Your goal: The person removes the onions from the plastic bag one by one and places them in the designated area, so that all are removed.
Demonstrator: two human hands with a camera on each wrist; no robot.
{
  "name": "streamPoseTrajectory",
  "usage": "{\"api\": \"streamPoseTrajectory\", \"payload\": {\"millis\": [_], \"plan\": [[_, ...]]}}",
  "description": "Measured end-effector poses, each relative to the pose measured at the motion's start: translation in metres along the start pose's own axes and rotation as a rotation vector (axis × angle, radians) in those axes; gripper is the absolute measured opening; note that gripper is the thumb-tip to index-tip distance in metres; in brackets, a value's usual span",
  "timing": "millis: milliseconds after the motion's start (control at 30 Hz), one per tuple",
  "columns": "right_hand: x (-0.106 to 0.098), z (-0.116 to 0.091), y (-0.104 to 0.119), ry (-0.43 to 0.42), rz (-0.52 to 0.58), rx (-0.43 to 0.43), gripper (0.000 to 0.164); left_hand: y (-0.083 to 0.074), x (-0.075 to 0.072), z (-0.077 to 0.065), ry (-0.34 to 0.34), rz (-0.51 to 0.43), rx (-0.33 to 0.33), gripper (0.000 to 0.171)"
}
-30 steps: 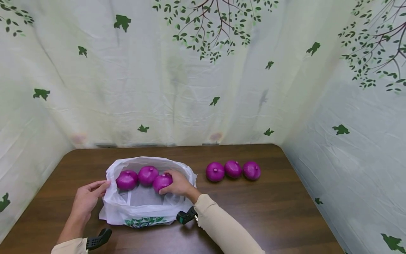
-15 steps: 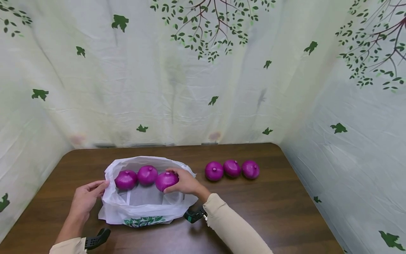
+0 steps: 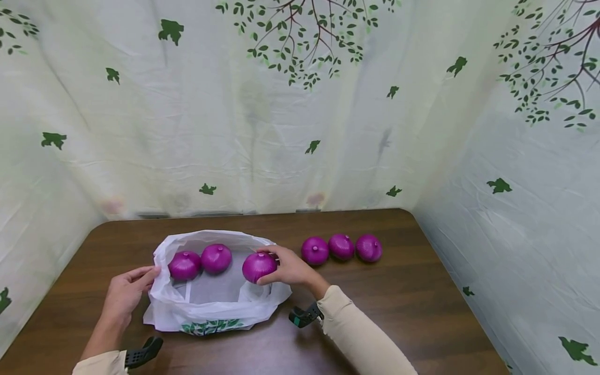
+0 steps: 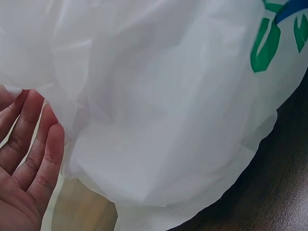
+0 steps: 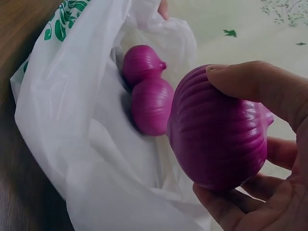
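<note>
A white plastic bag (image 3: 206, 310) with green leaf print lies on the table, its mouth spread wide. My left hand (image 3: 126, 294) pinches the bag's left rim between thumb and fingers; in the left wrist view the fingertips (image 4: 55, 139) meet the plastic. Above the bag's right part, my right hand (image 3: 292, 268) grips a purple onion (image 5: 219, 130), thumb on one side and fingers on the other. Two more onions sit inside the bag: one at the left (image 3: 185, 265), the other (image 3: 216, 258) touching it or nearly so.
Three purple onions stand in a row right of the bag: a left one (image 3: 315, 250), a middle one (image 3: 341, 246) and a right one (image 3: 369, 247). The brown wooden table (image 3: 389, 312) ends at a leaf-patterned curtain (image 3: 262, 130) behind and at the sides.
My right hand has lifted its onion from beside the other two and carried it rightward to the bag's right side. My left hand stays at the left rim.
</note>
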State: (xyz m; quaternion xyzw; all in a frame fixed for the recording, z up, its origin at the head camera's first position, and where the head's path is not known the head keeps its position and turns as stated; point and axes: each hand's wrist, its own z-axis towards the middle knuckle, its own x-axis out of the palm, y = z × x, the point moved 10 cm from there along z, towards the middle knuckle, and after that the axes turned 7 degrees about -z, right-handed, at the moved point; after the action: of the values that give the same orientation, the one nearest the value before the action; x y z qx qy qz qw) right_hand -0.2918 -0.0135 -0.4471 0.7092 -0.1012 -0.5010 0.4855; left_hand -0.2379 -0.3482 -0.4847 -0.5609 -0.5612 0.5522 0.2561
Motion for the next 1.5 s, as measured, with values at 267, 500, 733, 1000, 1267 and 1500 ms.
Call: {"api": "streamPoseTrajectory", "payload": {"millis": [267, 500, 733, 1000, 1267, 1500], "plan": [[-0.011, -0.015, -0.010, -0.015, 0.027, -0.014, 0.070, 0.000, -0.002, -0.003, -0.006, 0.004, 0.000, 0.070], [-0.025, -0.030, -0.019, -0.063, 0.057, -0.023, 0.069, -0.001, -0.003, -0.004, 0.005, -0.014, 0.013, 0.073], [-0.040, -0.046, -0.033, -0.131, 0.014, -0.038, 0.067, 0.002, -0.004, -0.003, 0.005, -0.041, 0.006, 0.070], [-0.046, -0.062, -0.045, -0.188, 0.021, -0.082, 0.067, -0.001, -0.001, -0.005, 0.015, -0.024, 0.009, 0.071], [-0.052, -0.076, -0.059, -0.246, 0.060, -0.099, 0.068, -0.002, -0.003, -0.005, 0.011, -0.027, 0.008, 0.070], [-0.056, -0.089, -0.052, -0.304, 0.121, -0.113, 0.067, 0.001, -0.004, -0.005, 0.008, -0.030, 0.010, 0.069]]}}
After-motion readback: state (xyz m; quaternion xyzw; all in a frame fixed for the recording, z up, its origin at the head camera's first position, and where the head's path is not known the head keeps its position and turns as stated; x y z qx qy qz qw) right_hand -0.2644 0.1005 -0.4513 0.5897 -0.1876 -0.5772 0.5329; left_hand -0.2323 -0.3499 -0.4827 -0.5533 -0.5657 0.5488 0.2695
